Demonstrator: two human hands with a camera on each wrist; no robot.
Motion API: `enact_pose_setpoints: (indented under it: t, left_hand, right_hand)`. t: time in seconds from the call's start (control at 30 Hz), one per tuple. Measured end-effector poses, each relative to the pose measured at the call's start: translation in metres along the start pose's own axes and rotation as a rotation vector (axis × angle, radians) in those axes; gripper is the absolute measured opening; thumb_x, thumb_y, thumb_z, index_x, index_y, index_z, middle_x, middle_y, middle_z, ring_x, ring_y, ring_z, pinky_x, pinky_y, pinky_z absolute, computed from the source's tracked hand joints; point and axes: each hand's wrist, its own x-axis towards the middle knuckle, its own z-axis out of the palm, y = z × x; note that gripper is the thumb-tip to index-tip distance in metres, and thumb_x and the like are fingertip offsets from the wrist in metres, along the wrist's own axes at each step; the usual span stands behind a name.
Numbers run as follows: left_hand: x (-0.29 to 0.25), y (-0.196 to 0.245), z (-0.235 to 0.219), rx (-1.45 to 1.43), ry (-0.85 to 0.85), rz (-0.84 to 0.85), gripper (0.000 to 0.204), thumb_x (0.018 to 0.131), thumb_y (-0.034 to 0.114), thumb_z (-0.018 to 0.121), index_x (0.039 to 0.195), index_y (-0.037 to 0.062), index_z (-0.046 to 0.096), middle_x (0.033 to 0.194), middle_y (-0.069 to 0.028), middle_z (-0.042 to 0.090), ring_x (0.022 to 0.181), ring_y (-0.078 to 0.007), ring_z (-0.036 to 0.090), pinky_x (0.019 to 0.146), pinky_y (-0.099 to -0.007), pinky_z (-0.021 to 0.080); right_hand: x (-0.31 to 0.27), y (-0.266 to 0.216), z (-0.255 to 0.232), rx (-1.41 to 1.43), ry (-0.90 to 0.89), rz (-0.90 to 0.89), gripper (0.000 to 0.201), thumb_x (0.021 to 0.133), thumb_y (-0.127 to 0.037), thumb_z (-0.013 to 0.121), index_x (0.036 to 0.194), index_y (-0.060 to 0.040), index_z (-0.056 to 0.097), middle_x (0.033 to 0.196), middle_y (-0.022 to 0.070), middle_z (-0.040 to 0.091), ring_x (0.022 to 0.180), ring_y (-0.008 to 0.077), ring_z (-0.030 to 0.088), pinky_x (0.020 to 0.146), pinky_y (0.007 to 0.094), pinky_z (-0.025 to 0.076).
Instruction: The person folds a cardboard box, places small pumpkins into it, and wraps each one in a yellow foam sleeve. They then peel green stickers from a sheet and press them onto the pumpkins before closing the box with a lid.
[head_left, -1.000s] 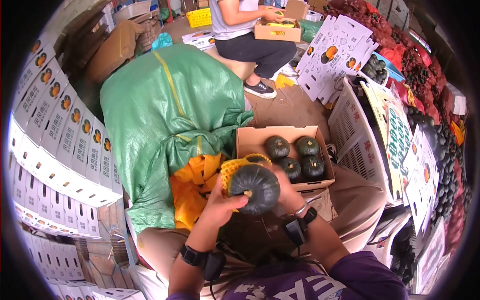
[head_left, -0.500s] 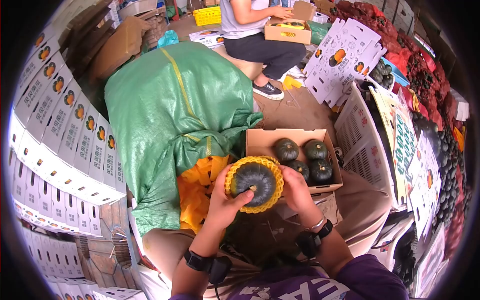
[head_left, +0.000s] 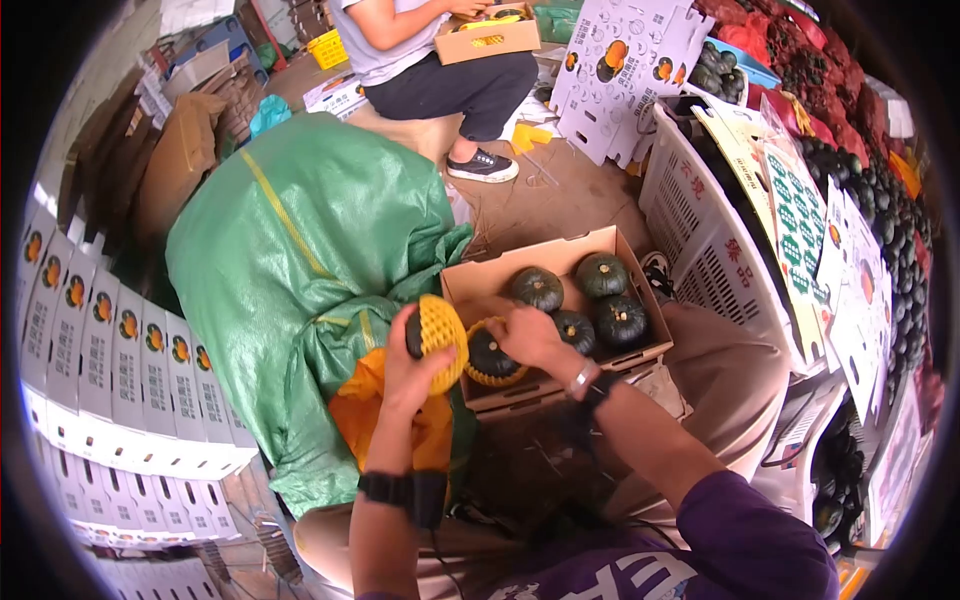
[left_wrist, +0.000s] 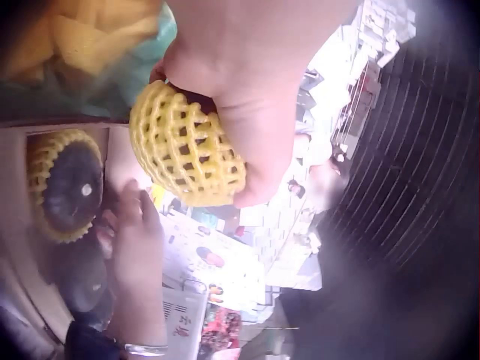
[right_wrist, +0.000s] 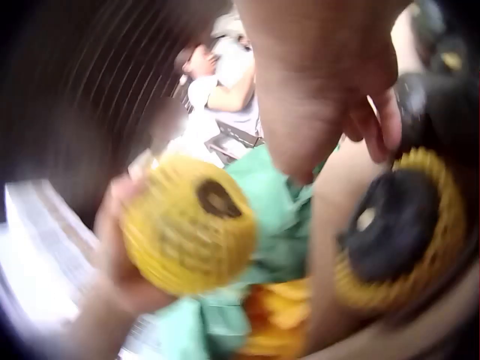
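Observation:
My left hand point(head_left: 408, 365) grips a dark green pumpkin in a yellow foam net point(head_left: 442, 343), held up left of an open cardboard box point(head_left: 640, 361). In the left wrist view the net point(left_wrist: 184, 146) covers most of that pumpkin. A second netted pumpkin point(head_left: 490, 356) lies in the box's near-left part, its stem side bare and facing up. Just over its right edge is my right hand point(head_left: 535, 338), fingers loosely bent and apparently holding nothing; whether they touch the net I cannot tell. Several bare pumpkins point(head_left: 621, 319) fill the box's right side.
A big green sack point(head_left: 300, 220) stands left of the box, orange-yellow material point(head_left: 430, 430) at its near end. Printed cartons point(head_left: 130, 370) are stacked far left. A white crate point(head_left: 715, 250) stands right. Beyond, a seated person point(head_left: 440, 85) has another box point(head_left: 487, 40).
My right hand has let go of the held pumpkin and moved over the box. My left hand has carried that pumpkin up and left, turning it sideways. The netted pumpkin in the box has come into view.

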Motion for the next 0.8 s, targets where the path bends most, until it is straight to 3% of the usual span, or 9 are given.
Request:
enact_pose_setpoints:
  t: [0.13, 0.2, 0.27, 0.5, 0.6, 0.67, 0.73, 0.77, 0.8]
  left_hand:
    - [0.080, -0.029, 0.048, 0.606, 0.003, 0.243, 0.086, 0.058, 0.026, 0.080, 0.133, 0.0163, 0.040, 0.122, -0.0190, 0.045, 0.112, -0.0341, 0.048, 0.096, -0.0423, 0.040]
    - [0.097, -0.044, 0.075, 1.003, -0.026, 0.052, 0.087, 0.056, 0.033, 0.080, 0.133, 0.0285, 0.041, 0.126, -0.0201, 0.038, 0.116, -0.0427, 0.038, 0.101, -0.0484, 0.031]
    - [0.107, -0.075, 0.082, 1.350, -0.112, 0.181, 0.084, 0.057, 0.033, 0.079, 0.132, 0.0311, 0.042, 0.129, -0.0193, 0.034, 0.119, -0.0437, 0.033, 0.101, -0.0501, 0.028]
    - [0.117, -0.088, 0.076, 1.346, -0.428, 0.047, 0.068, 0.072, 0.033, 0.072, 0.133, 0.0287, 0.043, 0.141, -0.0218, 0.024, 0.124, -0.0483, 0.027, 0.104, -0.0540, 0.020]
    - [0.114, -0.101, 0.052, 1.364, -0.296, 0.365, 0.048, 0.077, 0.033, 0.066, 0.122, 0.0180, 0.055, 0.129, -0.0268, 0.041, 0.115, -0.0434, 0.043, 0.099, -0.0503, 0.032]
    - [0.108, -0.093, 0.005, 0.779, -0.189, 0.181, 0.034, 0.081, 0.033, 0.061, 0.102, 0.0076, 0.063, 0.105, -0.0256, 0.059, 0.098, -0.0376, 0.057, 0.086, -0.0438, 0.045]
    - [0.070, -0.084, -0.034, 0.953, 0.135, -0.108, 0.030, 0.080, 0.033, 0.061, 0.084, 0.0032, 0.064, 0.085, -0.0217, 0.063, 0.087, -0.0348, 0.061, 0.075, -0.0408, 0.050]
    - [0.057, -0.097, -0.049, 1.061, 0.080, -0.472, 0.032, 0.079, 0.033, 0.063, 0.095, 0.0061, 0.062, 0.095, -0.0210, 0.064, 0.095, -0.0344, 0.061, 0.082, -0.0413, 0.049]
    - [0.037, -0.119, -0.053, 1.056, 0.089, -0.479, 0.032, 0.079, 0.033, 0.063, 0.095, 0.0061, 0.062, 0.095, -0.0210, 0.064, 0.095, -0.0344, 0.061, 0.082, -0.0413, 0.049]
  right_hand:
    - [0.026, 0.005, 0.017, -0.283, -0.354, -0.135, 0.076, 0.064, -0.056, 0.072, 0.124, -0.0114, 0.054, 0.124, 0.0204, 0.051, 0.122, 0.0376, 0.042, 0.092, 0.0512, 0.041]
    - [0.005, 0.004, 0.028, -0.399, -0.257, -0.174, 0.080, 0.061, -0.050, 0.076, 0.130, -0.0201, 0.048, 0.128, 0.0229, 0.044, 0.119, 0.0405, 0.042, 0.091, 0.0500, 0.043]
    - [0.004, 0.013, 0.031, -0.360, -0.285, -0.190, 0.082, 0.060, -0.047, 0.078, 0.131, -0.0230, 0.046, 0.129, 0.0248, 0.041, 0.118, 0.0421, 0.042, 0.090, 0.0505, 0.043]
    - [-0.010, 0.022, 0.049, -0.273, -0.112, -0.270, 0.078, 0.065, -0.040, 0.076, 0.134, -0.0227, 0.043, 0.130, 0.0323, 0.036, 0.120, 0.0479, 0.039, 0.091, 0.0540, 0.040]
    - [-0.027, 0.026, 0.039, -0.330, 0.043, -0.329, 0.070, 0.071, -0.036, 0.071, 0.133, -0.0200, 0.044, 0.129, 0.0334, 0.038, 0.121, 0.0485, 0.038, 0.094, 0.0546, 0.037]
    - [-0.043, 0.029, 0.024, -0.353, 0.084, -0.377, 0.065, 0.075, -0.033, 0.069, 0.133, -0.0180, 0.044, 0.129, 0.0337, 0.040, 0.122, 0.0483, 0.038, 0.095, 0.0540, 0.036]
    - [-0.062, 0.025, 0.004, -0.147, 0.124, -0.372, 0.057, 0.078, -0.029, 0.066, 0.129, -0.0117, 0.047, 0.124, 0.0288, 0.047, 0.118, 0.0441, 0.044, 0.095, 0.0496, 0.038]
    - [-0.073, 0.021, -0.001, -0.141, 0.115, -0.374, 0.057, 0.078, -0.029, 0.066, 0.129, -0.0117, 0.047, 0.124, 0.0288, 0.047, 0.118, 0.0441, 0.044, 0.095, 0.0496, 0.038]
    - [-0.083, 0.016, -0.007, -0.077, 0.083, -0.385, 0.054, 0.078, -0.028, 0.065, 0.126, -0.0088, 0.049, 0.121, 0.0255, 0.050, 0.113, 0.0416, 0.047, 0.094, 0.0473, 0.039]
